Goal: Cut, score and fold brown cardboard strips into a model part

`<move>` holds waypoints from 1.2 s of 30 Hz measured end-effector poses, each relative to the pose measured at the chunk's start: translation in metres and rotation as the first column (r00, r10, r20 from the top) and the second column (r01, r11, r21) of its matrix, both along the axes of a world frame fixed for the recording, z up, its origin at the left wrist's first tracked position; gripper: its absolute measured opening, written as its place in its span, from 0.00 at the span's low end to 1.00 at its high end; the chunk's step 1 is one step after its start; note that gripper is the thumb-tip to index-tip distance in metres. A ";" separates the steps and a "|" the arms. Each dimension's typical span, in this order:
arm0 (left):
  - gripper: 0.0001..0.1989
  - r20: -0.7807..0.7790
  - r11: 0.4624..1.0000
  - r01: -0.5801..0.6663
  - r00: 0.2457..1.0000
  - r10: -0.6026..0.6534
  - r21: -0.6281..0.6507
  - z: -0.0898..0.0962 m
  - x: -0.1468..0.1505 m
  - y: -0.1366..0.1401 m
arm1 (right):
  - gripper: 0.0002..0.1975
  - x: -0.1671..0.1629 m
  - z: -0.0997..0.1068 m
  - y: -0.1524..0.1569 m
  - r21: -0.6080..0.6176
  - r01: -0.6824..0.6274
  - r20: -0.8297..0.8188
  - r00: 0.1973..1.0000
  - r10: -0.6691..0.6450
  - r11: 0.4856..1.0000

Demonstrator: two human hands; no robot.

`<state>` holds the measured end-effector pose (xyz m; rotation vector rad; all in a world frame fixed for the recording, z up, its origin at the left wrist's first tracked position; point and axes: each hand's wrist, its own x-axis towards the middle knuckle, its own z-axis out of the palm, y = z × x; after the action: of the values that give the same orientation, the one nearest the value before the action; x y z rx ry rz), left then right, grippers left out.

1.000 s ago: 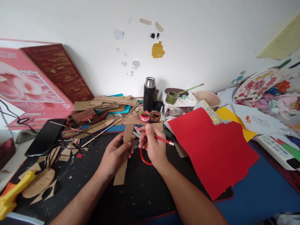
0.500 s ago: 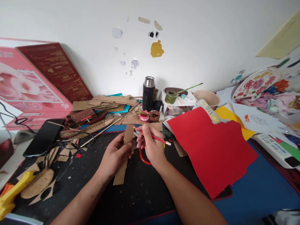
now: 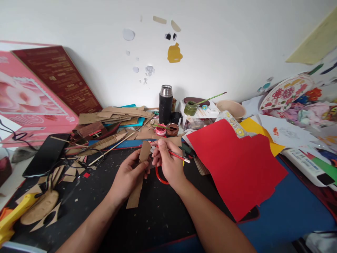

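My left hand point(image 3: 129, 173) is closed around a narrow brown cardboard strip point(image 3: 135, 197), the thumb lying across its face. The strip slants up and away from me, its lower end near the black mat point(image 3: 158, 221). In my right hand point(image 3: 170, 163) is a red pencil point(image 3: 179, 156), its white end pointing right and its tip side toward the top of the strip. Whether the tip touches the cardboard, I cannot tell. Below the right fingers shows a red curved loop point(image 3: 159, 176), like a scissors handle; the rest of it is hidden.
Red paper point(image 3: 237, 165) covers the right side. A black flask point(image 3: 165, 107) and open paint jars point(image 3: 172, 129) stand behind my hands. Cardboard scraps point(image 3: 113, 116), a phone point(image 3: 46, 154) and a yellow glue gun point(image 3: 19, 211) lie to the left.
The view has shifted slightly, so things appear a little further left. My hands keep the same hold on the cardboard strip and pencil; the pencil's angle has barely altered.
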<state>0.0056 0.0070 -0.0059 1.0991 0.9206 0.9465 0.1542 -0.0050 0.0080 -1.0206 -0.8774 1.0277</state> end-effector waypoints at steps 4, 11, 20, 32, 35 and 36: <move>0.22 -0.009 1.000 -0.006 1.000 0.006 -0.002 0.001 -0.001 -0.001 | 0.30 0.000 0.000 0.000 -0.006 -0.001 -0.010 1.000 0.001 1.000; 0.23 -0.020 1.000 -0.007 1.000 0.007 -0.015 0.001 0.000 -0.002 | 0.30 0.000 -0.002 0.001 0.000 -0.007 -0.026 1.000 0.007 1.000; 0.22 -0.019 1.000 -0.009 1.000 0.009 0.005 0.000 0.000 -0.001 | 0.29 0.001 -0.002 0.002 -0.006 -0.021 -0.008 1.000 0.021 1.000; 0.23 -0.019 1.000 -0.015 1.000 0.015 -0.008 0.002 0.000 -0.001 | 0.29 0.001 -0.003 0.002 -0.015 -0.017 -0.002 1.000 0.017 1.000; 0.23 -0.018 1.000 -0.018 1.000 0.018 -0.009 0.002 0.000 -0.002 | 0.30 0.001 -0.003 0.002 -0.013 -0.023 -0.008 1.000 0.023 1.000; 0.23 -0.018 1.000 -0.017 1.000 0.017 -0.009 0.002 -0.001 -0.002 | 0.30 0.001 -0.003 0.002 -0.013 -0.023 -0.006 1.000 0.022 1.000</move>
<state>0.0050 0.0055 -0.0042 1.0950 0.9486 0.9467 0.1547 -0.0031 0.0048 -1.0198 -0.8802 1.0559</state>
